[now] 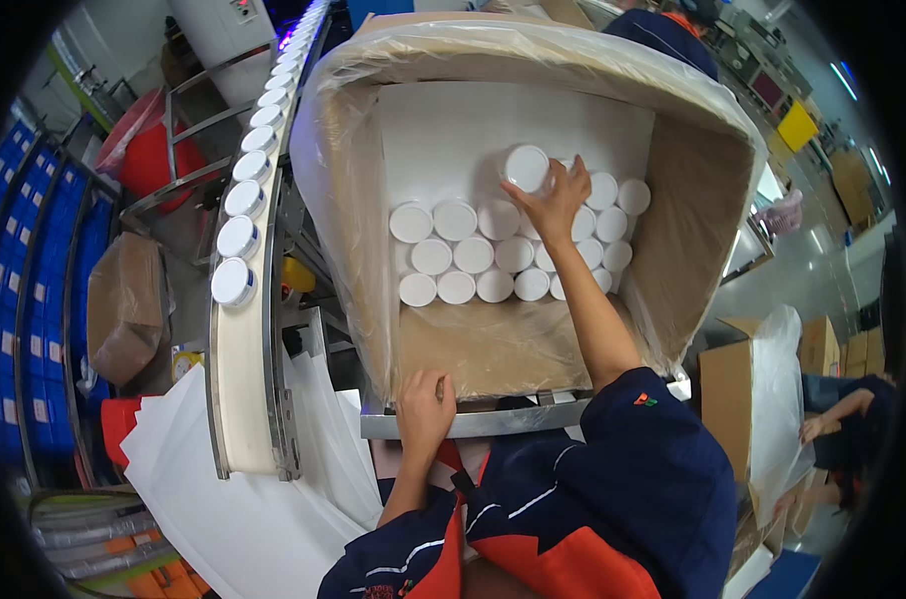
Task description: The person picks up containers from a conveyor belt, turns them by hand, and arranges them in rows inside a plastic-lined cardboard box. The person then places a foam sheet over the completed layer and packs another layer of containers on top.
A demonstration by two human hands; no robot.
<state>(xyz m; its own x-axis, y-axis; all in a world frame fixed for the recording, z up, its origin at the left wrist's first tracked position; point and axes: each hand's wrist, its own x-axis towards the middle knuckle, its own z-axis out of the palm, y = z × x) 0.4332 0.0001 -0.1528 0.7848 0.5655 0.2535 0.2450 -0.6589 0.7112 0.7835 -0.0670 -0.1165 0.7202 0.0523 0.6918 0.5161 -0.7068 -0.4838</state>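
In my right hand (554, 205) a round white lidded tub (527, 168) is pinched between thumb and fingers. It is above the far rows inside a large cardboard carton (493, 344) lined with clear plastic. White round tubs (472, 255) stand lid-up in staggered rows on a white sheet (443, 125) at the bottom of this carton. My right forearm hides some of them. At the carton's near side, left of centre, my left hand (426, 407) is closed over the edge, its fingertips partly hidden.
Left of the carton runs a narrow conveyor (245, 399) carrying a line of white tubs (236, 237). Large white sheets (213, 489) lie beside its near end. Blue bins (13, 299) stand at far left. A co-worker's arm (837, 411) is beside another plastic-lined carton (727, 399) at right.
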